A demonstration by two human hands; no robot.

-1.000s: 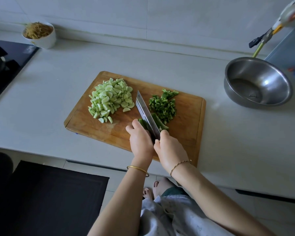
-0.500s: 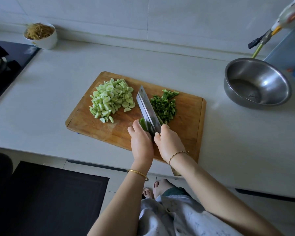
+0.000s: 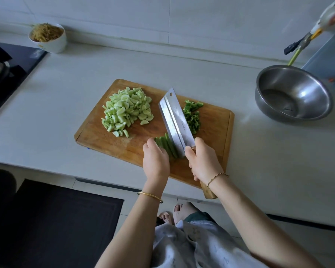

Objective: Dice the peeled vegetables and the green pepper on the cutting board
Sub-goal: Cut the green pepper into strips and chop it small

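A wooden cutting board [image 3: 97,134] lies on the pale counter. A heap of pale green diced vegetable [image 3: 127,111] sits on its left half. Dark green diced pepper [image 3: 191,116] lies on the right half, partly behind the cleaver [image 3: 175,120]. My right hand [image 3: 203,161] grips the cleaver's wooden handle, the blade tilted with its flat side up. My left hand [image 3: 156,161] holds down a bunch of green pepper strips [image 3: 167,146] just left of the blade, fingers curled over them.
A steel bowl [image 3: 292,93] stands on the counter to the right. A white bowl of shredded food [image 3: 47,37] is at the back left beside a black stove [image 3: 6,68]. A dark mat [image 3: 52,221] covers the floor below.
The cleaver has lifted and tilted, its flat side now showing. The hands have drawn slightly apart, and more of the pepper strips shows.
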